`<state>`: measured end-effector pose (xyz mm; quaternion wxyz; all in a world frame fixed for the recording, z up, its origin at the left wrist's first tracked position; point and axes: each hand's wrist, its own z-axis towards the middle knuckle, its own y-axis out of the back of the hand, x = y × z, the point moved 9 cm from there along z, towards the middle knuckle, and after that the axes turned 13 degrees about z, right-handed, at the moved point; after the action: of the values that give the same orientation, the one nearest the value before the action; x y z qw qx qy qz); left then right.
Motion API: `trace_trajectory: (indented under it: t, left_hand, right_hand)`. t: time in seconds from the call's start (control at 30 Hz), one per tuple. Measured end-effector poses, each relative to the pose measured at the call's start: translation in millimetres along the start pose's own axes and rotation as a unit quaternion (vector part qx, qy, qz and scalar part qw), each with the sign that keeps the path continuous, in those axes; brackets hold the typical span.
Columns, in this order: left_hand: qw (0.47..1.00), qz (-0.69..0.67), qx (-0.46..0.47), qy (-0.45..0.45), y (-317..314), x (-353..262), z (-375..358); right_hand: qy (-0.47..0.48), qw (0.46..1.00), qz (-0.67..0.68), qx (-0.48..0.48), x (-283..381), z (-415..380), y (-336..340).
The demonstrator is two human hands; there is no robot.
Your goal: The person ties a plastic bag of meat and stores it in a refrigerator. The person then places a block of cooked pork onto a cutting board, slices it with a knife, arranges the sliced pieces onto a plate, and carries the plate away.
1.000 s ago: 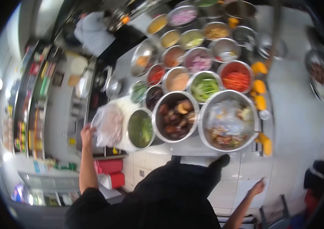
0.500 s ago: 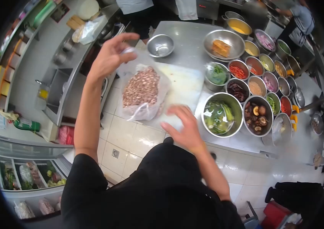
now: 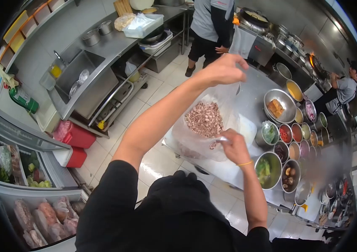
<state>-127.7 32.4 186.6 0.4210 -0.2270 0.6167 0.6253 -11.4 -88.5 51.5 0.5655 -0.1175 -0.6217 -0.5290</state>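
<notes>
A translucent plastic bag of chopped reddish meat sits at the near left part of the steel table, its mouth spread wide. My left hand is raised over the bag's far side, fingers bent and pinched at the upper edge of the film; the exact contact is partly hidden. Lower down, my right hand pinches the near right edge of the bag. A white cutting board shows beside and partly under the bag.
Right of the bag stand a bowl with an orange-brown block, a pot of greens, a pot of mushrooms and several small ingredient pots. One person stands beyond the table, another near a flame. A sink counter is at left.
My view has turned left. Both hands, apart from the bag before, are now at its edges, and its mouth is spread wider. The steel bowl beyond it is now mostly hidden.
</notes>
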Motion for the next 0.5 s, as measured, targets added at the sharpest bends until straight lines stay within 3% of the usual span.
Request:
trace_trajectory:
  t: [0.03,0.07,0.13,0.2,0.27,0.33,0.43,0.5]
  left_hand:
    - [1.0,0.015,0.015,-0.019,-3,-12,11]
    - [0.998,0.032,0.029,-0.037,-9,-23,23]
    - [0.992,0.018,0.084,-0.091,-27,-42,49]
    - [0.984,0.05,0.14,-0.099,-32,-75,42]
    - [0.973,0.032,0.184,-0.135,-48,-95,53]
    - [0.966,0.01,0.207,-0.153,-62,-107,65]
    - [0.949,0.032,0.251,-0.191,-64,-119,73]
    - [0.936,0.056,0.27,-0.218,-57,-123,74]
  right_hand:
    - [0.027,0.995,0.05,-0.076,21,5,28]
    - [0.032,0.995,0.046,-0.078,40,12,42]
    - [-0.167,0.926,0.335,-0.056,46,19,46]
    - [-0.141,0.939,0.312,-0.014,90,33,34]
    - [-0.134,0.908,0.398,-0.008,106,47,15]
    - [-0.112,0.913,0.392,0.011,116,68,8]
    - [-0.134,0.899,0.415,-0.04,122,88,10]
    - [-0.139,0.85,0.501,-0.087,123,97,3]
